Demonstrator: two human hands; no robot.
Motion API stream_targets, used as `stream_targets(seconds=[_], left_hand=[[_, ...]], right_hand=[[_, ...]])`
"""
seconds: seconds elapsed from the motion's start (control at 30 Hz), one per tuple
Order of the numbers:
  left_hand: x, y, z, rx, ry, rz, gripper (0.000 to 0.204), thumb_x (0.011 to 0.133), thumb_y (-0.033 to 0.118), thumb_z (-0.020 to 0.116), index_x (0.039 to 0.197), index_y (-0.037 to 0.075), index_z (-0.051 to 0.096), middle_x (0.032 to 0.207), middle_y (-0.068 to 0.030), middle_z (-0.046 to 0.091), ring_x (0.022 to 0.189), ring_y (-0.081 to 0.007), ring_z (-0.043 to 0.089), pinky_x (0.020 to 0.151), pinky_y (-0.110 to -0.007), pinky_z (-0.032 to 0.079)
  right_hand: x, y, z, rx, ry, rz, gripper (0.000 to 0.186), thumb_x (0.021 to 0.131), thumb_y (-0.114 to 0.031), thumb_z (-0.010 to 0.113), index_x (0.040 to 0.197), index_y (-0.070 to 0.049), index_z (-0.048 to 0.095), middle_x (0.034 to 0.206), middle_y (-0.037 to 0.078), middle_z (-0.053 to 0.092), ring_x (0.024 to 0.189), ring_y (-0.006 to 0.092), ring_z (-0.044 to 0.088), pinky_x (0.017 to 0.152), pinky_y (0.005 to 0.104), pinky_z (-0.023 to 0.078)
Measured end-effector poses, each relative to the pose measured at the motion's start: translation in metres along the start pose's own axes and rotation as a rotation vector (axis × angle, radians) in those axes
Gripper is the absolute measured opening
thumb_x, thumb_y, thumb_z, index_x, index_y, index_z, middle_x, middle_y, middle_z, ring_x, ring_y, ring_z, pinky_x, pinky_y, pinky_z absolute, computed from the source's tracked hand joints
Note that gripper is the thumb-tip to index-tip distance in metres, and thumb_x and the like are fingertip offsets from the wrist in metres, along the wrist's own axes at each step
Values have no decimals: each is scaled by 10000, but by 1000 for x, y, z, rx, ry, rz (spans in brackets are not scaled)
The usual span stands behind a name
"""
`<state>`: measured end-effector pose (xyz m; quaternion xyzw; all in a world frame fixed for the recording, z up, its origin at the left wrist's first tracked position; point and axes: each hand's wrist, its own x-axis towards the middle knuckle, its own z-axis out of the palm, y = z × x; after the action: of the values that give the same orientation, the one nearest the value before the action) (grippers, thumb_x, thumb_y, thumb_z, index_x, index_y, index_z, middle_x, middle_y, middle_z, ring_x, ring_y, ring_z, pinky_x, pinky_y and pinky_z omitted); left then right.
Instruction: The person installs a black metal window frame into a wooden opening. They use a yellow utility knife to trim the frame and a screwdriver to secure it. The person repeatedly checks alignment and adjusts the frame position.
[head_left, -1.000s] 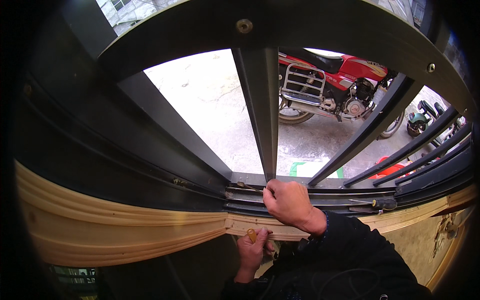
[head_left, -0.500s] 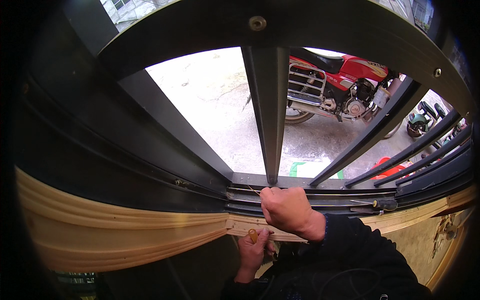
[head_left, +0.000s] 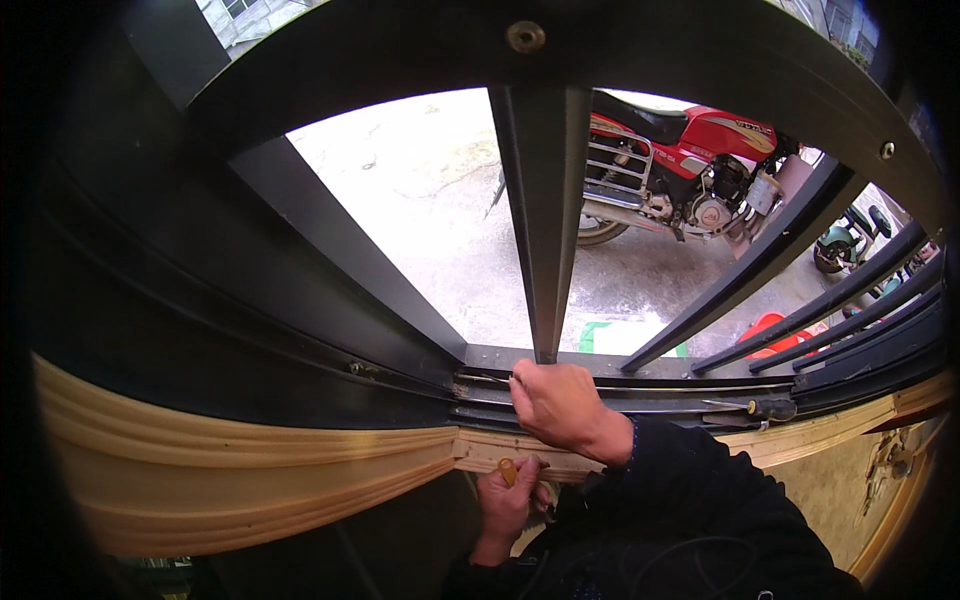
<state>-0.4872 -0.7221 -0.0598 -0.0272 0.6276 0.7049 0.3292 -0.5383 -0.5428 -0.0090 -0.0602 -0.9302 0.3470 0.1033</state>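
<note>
My right hand [head_left: 566,405] is closed over the dark window track [head_left: 670,404], at the foot of a vertical bar. A thin pointed metal tool [head_left: 492,378] sticks out of its fingers to the left, its tip at the track's left corner. Its handle is hidden in the fist. Lower down, beside the wooden trim [head_left: 480,452], my left hand [head_left: 500,512] is closed round an amber, tube-like piece [head_left: 508,470] whose round end shows. A screwdriver [head_left: 768,409] with a black and yellow handle lies on the track to the right.
Dark metal bars [head_left: 545,230] and a broad frame stand close in front of my hands. Moulded wooden trim [head_left: 250,470] runs along the near side. Outside are a red motorcycle [head_left: 715,150], a red basin [head_left: 775,333] and a white and green sheet [head_left: 625,338].
My right hand has shifted slightly left and up along the track, and the tool now lies flatter, its tip nearer the left corner. My left hand stays almost in place.
</note>
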Motion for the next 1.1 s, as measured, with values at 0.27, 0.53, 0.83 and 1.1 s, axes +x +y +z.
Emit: stream_targets(seconds=[0.27,0.53,0.83,1.1], left_hand=[[-1,0,1,-24,3,9,269,1043,227,635,1000,-18,738,622,-50,659,499,-87,570,487,-233,433],[-2,0,2,-57,22,-28,266,1041,225,637,1006,-19,737,624,-49,659,501,-88,567,493,-236,433],[-2,2,2,-8,13,-9,264,1042,201,625,1025,-39,735,625,-59,669,504,-87,582,492,-222,457],[-1,1,2,-8,4,12,272,1044,210,626,1025,-41,728,625,-63,668,505,-93,588,486,-225,453]], right_hand=[[-7,-6,10,-177,27,-199,117,866,-125,631,829,-76,531,693,115,615,597,337,647,498,439,498],[-1,-7,21,74,-7,-10,148,921,-158,599,859,-27,571,691,214,642,660,418,663,576,494,524],[-2,9,20,340,25,145,213,967,-208,559,871,-23,605,711,259,639,695,490,634,647,567,499],[-10,7,23,354,59,65,172,965,-180,581,880,-30,569,713,232,630,671,461,633,600,526,503]])
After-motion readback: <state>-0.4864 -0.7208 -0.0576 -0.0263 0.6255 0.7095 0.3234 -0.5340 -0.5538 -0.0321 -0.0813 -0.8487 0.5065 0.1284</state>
